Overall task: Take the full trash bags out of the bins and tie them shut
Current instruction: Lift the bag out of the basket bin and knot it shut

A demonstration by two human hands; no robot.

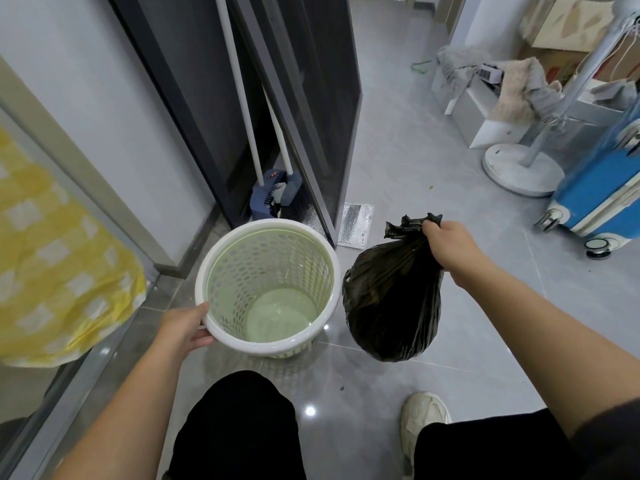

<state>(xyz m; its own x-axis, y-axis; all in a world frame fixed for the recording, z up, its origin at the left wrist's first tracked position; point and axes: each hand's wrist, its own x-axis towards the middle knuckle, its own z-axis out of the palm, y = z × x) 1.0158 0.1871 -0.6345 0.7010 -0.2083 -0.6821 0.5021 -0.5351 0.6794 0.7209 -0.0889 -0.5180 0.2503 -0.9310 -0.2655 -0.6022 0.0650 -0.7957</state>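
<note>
Two hands are sharing the work. Reading from the left, a yellow cloth (52, 254) is hanging along the left edge, partly cut off. Just right of it the left hand (183, 329) is pinching the near rim of the bin (268, 224) between thumb and fingers. The bin is standing on the floor (415, 168) at the foot of a dark door frame. Its green mesh inside is showing bare down to the bottom, so the lifting-out step is looking finished for this bin. Just beside it on the right, the black bag (391, 306) is hanging full from the right hand (446, 245), which is clenching the gathered neck in a fist with the frilled mouth sticking out above. Judging by this, tying is the step now in hand. The next move is probably calling for the left hand to let go of the rim and join the right at the neck, twisting and knotting the slack. The fingers are hiding whether a knot is already sitting inside the fist. I cannot tell whether the bag's bottom is touching the floor, and its contents are not showing through the plastic. A blue suitcase (599, 202) is being cropped by the right edge.
</note>
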